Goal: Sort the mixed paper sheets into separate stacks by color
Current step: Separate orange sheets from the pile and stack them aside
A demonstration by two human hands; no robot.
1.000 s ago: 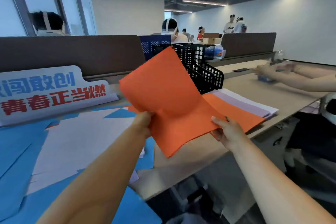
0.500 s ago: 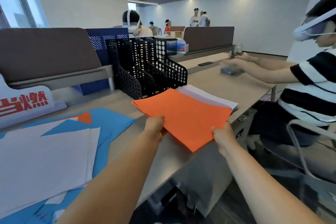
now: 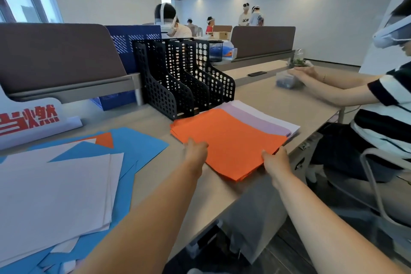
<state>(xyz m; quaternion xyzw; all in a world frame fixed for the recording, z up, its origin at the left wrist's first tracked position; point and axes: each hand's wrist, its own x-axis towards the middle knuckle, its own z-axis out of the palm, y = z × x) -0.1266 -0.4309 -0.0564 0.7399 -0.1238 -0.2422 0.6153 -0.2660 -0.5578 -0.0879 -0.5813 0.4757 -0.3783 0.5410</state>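
Observation:
A stack of orange sheets (image 3: 229, 140) lies flat on the desk in front of the black file rack. It partly covers a lilac stack (image 3: 251, 115) and a white stack (image 3: 266, 115) behind it. My left hand (image 3: 195, 150) holds the orange stack's left edge with curled fingers. My right hand (image 3: 274, 159) pinches its near right corner, thumb on top. To the left lies the mixed pile: white sheets (image 3: 51, 193) over blue sheets (image 3: 138, 144), with one orange corner (image 3: 105, 140) showing.
A black perforated file rack (image 3: 182, 82) stands behind the stacks. A red-lettered sign (image 3: 29, 120) sits at the left. A seated person in a striped shirt (image 3: 382, 113) works at the right. The desk edge (image 3: 224, 204) runs diagonally under my arms.
The orange sheet that both hands held up has come down flat onto the orange stack. My view has turned right, towards the stacks.

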